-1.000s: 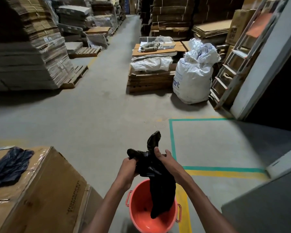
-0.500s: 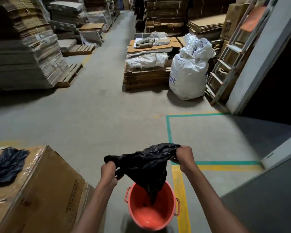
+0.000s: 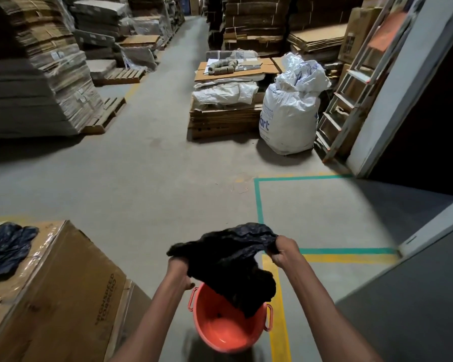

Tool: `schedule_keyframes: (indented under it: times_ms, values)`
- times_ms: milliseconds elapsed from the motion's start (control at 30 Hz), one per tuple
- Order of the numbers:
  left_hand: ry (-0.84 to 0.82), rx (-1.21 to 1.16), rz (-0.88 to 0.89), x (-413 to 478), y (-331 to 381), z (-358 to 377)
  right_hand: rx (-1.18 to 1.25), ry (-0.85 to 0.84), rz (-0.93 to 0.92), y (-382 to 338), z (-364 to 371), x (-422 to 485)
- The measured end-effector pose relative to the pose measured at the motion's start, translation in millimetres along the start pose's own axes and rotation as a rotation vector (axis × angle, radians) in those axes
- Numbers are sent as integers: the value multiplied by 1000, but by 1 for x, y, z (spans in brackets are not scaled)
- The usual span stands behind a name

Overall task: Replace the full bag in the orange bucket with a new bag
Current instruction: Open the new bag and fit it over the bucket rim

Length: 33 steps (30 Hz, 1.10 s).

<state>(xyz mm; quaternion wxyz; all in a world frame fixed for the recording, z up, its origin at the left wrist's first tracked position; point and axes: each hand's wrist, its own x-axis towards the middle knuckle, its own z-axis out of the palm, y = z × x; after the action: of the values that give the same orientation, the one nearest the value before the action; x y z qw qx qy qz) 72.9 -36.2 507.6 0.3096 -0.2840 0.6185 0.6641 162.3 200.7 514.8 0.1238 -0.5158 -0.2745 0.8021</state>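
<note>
An orange bucket (image 3: 215, 333) with side handles stands on the concrete floor at the bottom centre, its inside bare. Above it hangs a black plastic bag (image 3: 233, 265), stretched wide at its mouth. My left hand (image 3: 179, 270) grips the bag's left edge and my right hand (image 3: 284, 250) grips its right edge. The bag's lower end dangles over the bucket's far rim. A second dark bag (image 3: 7, 246) lies crumpled on top of the cardboard box at the left.
A large taped cardboard box (image 3: 63, 296) stands close on the left of the bucket. A grey panel (image 3: 408, 317) rises at the right. Ahead are a pallet of flat cardboard (image 3: 220, 118), a full white sack (image 3: 288, 118) and a ladder (image 3: 351, 87). Green and yellow floor tape runs beside the bucket.
My hands pulled apart from a bunched grip, spreading the bag's mouth open over the bucket. The view has shifted slightly forward.
</note>
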Motion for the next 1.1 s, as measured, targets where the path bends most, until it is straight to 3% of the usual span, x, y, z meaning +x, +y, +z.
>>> schedule_keyframes:
  times_ms: [133, 300, 467, 600, 733, 900, 1033, 1100]
  values:
    - [186, -212, -24, 19, 9, -35, 42, 94, -1, -11, -32, 24]
    - [84, -331, 65, 17, 4, -22, -195, -8, -64, -8, -33, 15]
    - [30, -426, 86, 10, -2, -10, -187, -90, -81, -7, -35, 19]
    - [-35, -179, 247, -5, -5, -11, -340, -306, -361, -3, -41, 13]
    - [54, 255, 221, 1, -25, -23, -767, -255, -281, 15, -52, 27]
    - [11, 139, 353, 1, -32, -15, -628, -100, -456, 13, -56, 44]
    - [52, 471, 216, 16, -59, -22, -938, -109, -251, 29, -73, 52]
    - [54, 371, 300, 3, -60, -18, -734, -103, -336, 26, -75, 53]
